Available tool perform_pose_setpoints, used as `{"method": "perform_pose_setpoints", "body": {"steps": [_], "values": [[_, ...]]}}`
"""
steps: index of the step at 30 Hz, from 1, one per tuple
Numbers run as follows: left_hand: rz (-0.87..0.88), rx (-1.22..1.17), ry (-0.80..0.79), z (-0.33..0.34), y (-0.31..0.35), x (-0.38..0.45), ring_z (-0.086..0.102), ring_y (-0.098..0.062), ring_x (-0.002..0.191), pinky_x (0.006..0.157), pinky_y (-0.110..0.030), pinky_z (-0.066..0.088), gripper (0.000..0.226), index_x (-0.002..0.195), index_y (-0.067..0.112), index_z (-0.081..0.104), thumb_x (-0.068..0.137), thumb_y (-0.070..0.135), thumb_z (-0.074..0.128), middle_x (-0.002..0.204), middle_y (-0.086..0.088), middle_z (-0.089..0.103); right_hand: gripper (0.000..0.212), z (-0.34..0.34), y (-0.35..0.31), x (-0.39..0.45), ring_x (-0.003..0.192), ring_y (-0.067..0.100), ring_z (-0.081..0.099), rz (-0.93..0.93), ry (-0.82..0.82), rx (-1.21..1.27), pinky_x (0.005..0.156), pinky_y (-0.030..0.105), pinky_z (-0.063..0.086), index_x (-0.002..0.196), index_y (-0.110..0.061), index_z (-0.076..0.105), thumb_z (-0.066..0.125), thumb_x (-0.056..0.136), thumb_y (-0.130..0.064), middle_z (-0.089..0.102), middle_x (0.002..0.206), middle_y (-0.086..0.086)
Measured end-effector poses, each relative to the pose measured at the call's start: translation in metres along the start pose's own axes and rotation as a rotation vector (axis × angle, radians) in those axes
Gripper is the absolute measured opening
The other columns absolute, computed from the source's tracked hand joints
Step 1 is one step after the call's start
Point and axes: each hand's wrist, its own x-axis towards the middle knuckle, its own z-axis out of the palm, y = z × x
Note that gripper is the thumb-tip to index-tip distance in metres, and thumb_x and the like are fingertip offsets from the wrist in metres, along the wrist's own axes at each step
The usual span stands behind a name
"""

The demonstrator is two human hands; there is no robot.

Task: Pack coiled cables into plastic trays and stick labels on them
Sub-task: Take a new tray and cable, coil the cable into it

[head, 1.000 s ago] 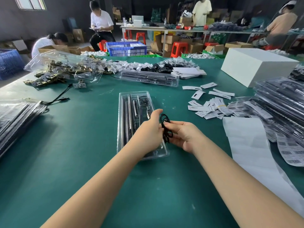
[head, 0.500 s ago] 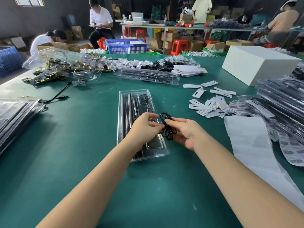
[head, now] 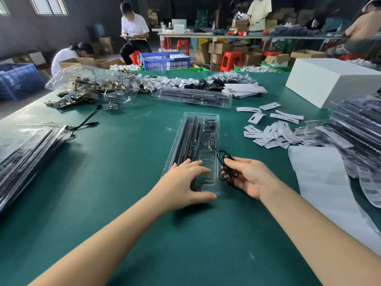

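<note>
A clear plastic tray (head: 203, 118) lies lengthwise on the green table (head: 123, 145) in front of me, with black rods and a small controller in its slots. My left hand (head: 183, 183) rests flat on the tray's near end, fingers spread, holding nothing. Just right of the tray, my right hand (head: 250, 179) pinches a small coiled black cable (head: 226, 168) between thumb and fingers. Loose white labels (head: 270, 132) are scattered to the right of the tray.
Stacks of packed trays sit at the left (head: 26, 149) and right (head: 356, 131). A sheet of backing paper (head: 321, 182) lies at the right, a white box (head: 329, 83) behind it. More trays, cable parts and other people fill the far side.
My left hand let go of the coiled cable and moved down onto the tray's near end. My right hand keeps the cable, now beside the tray's right edge.
</note>
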Motion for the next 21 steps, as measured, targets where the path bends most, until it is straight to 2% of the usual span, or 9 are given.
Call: {"method": "perform_pose_setpoints", "body": {"steps": [4, 5, 7, 9, 11, 12, 14, 16, 21], "values": [[0.132, -0.152, 0.248, 0.008, -0.004, -0.008, 0.040, 0.014, 0.117, 0.115, -0.047, 0.024, 0.038, 0.101, 0.034, 0.067, 0.074, 0.060, 0.070, 0.121, 0.019, 0.056, 0.009, -0.003, 0.001, -0.003, 0.048, 0.013, 0.065, -0.006, 0.033, 0.052, 0.042, 0.019, 0.048, 0.095, -0.004, 0.068, 0.069, 0.085, -0.003, 0.069, 0.062, 0.006], [0.156, -0.145, 0.270, 0.010, -0.003, -0.009, 0.044, 0.013, 0.112, 0.115, -0.049, 0.024, 0.029, 0.094, 0.033, 0.067, 0.077, 0.057, 0.068, 0.113, 0.020, 0.056, 0.009, -0.002, 0.001, -0.003, 0.048, 0.012, 0.065, 0.002, 0.037, 0.048, 0.041, 0.018, 0.048, 0.095, -0.006, 0.067, 0.070, 0.085, -0.004, 0.070, 0.062, 0.005], [0.212, -0.025, 0.271, 0.013, 0.001, -0.012, 0.055, -0.001, 0.104, 0.112, -0.053, 0.025, 0.024, 0.090, 0.028, 0.066, 0.087, 0.050, 0.059, 0.107, 0.014, 0.056, 0.007, -0.001, -0.001, -0.002, 0.048, 0.010, 0.064, 0.022, 0.039, 0.034, 0.041, 0.018, 0.048, 0.092, -0.009, 0.067, 0.070, 0.086, -0.007, 0.069, 0.061, 0.003], [0.275, 0.187, 0.295, 0.014, 0.005, -0.012, 0.062, -0.019, 0.091, 0.103, -0.054, 0.039, 0.031, 0.092, 0.016, 0.064, 0.094, 0.042, 0.046, 0.102, 0.003, 0.059, 0.005, 0.001, -0.003, -0.002, 0.047, 0.008, 0.063, 0.051, 0.038, 0.010, 0.040, 0.016, 0.047, 0.090, -0.012, 0.066, 0.070, 0.087, -0.010, 0.069, 0.061, 0.001], [0.288, 0.230, 0.332, 0.014, 0.007, -0.010, 0.060, -0.028, 0.081, 0.092, -0.044, 0.048, 0.031, 0.090, 0.009, 0.060, 0.098, 0.034, 0.045, 0.098, -0.005, 0.059, 0.004, 0.002, -0.004, -0.001, 0.043, 0.006, 0.061, 0.083, 0.040, -0.012, 0.039, 0.015, 0.046, 0.086, -0.013, 0.066, 0.070, 0.087, -0.014, 0.069, 0.059, -0.001], [0.275, 0.197, 0.346, 0.014, 0.008, -0.010, 0.059, -0.029, 0.078, 0.086, -0.035, 0.046, 0.027, 0.090, 0.007, 0.059, 0.098, 0.030, 0.048, 0.097, -0.007, 0.058, 0.006, 0.004, -0.004, -0.001, 0.042, 0.006, 0.060, 0.098, 0.041, -0.014, 0.039, 0.015, 0.046, 0.084, -0.012, 0.066, 0.070, 0.087, -0.016, 0.068, 0.060, 0.000], [0.243, 0.131, 0.376, 0.012, 0.009, -0.011, 0.053, -0.027, 0.070, 0.070, -0.020, 0.030, 0.019, 0.090, 0.005, 0.057, 0.098, 0.022, 0.051, 0.098, -0.009, 0.057, 0.010, 0.006, -0.003, -0.002, 0.042, 0.007, 0.058, 0.121, 0.045, 0.008, 0.040, 0.016, 0.048, 0.083, -0.009, 0.066, 0.071, 0.087, -0.017, 0.067, 0.066, 0.003], [0.213, 0.075, 0.378, 0.011, 0.010, -0.013, 0.040, -0.020, 0.066, 0.064, -0.020, 0.021, 0.019, 0.091, 0.007, 0.054, 0.099, 0.024, 0.048, 0.100, -0.007, 0.054, 0.013, 0.009, -0.001, -0.003, 0.040, 0.009, 0.058, 0.143, 0.040, 0.076, 0.039, 0.018, 0.049, 0.081, -0.005, 0.064, 0.070, 0.087, -0.014, 0.066, 0.063, 0.006], [0.146, 0.010, 0.352, 0.013, 0.011, -0.013, 0.035, -0.016, 0.069, 0.064, -0.031, 0.033, 0.022, 0.094, 0.013, 0.048, 0.101, 0.032, 0.038, 0.104, 0.000, 0.048, 0.016, 0.011, 0.002, -0.005, 0.040, 0.011, 0.061, 0.153, 0.028, 0.127, 0.040, 0.018, 0.051, 0.079, -0.002, 0.063, 0.068, 0.089, -0.013, 0.066, 0.054, 0.007]]}}
